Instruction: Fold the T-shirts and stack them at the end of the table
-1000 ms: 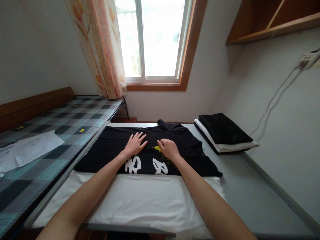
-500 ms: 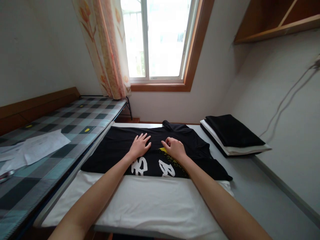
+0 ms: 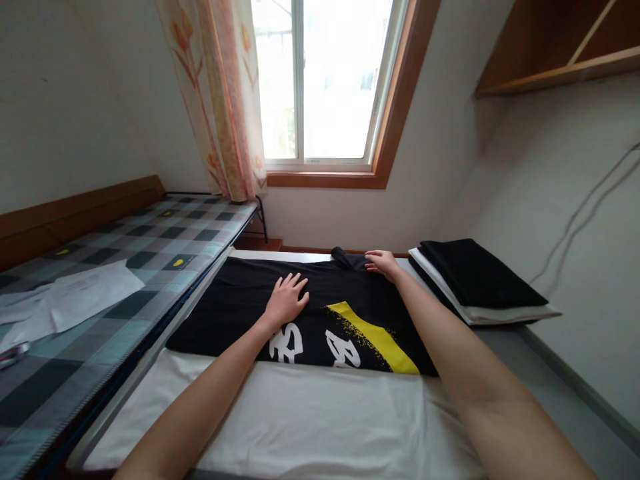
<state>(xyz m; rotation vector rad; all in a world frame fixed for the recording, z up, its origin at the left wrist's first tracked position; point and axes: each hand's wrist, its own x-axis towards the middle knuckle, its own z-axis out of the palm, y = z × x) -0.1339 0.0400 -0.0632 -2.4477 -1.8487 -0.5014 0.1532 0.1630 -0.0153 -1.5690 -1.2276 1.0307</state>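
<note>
Black shirt [image 3: 320, 280]: laid out flat on the table [image 3: 550, 393], between the bed and the right wall; white lettering [image 3: 343, 348] and a yellow stripe [image 3: 380, 340] are shown along its near half.
Left hand [image 3: 287, 300]: laid palm down on the shirt's middle, fingers spread wide, nothing held.
Right hand [image 3: 383, 264]: held at the shirt's far right part, just beside a raised dark fold [image 3: 345, 258]; whether cloth is pinched cannot be told, the fingertips being too small to read.
White cloth [image 3: 320, 417]: spread along the near side, met by the shirt's near edge; whether it runs beneath cannot be told.
Folded stack [image 3: 483, 273]: set at the far right of the table, a white layer sandwiched between black ones.
Wall shelf [image 3: 555, 79]: mounted high right, split into compartments by a divider; what is kept inside cannot be told.
Bed [image 3: 120, 277]: placed left, covered in checks, with papers [image 3: 80, 293] laid on it.
</note>
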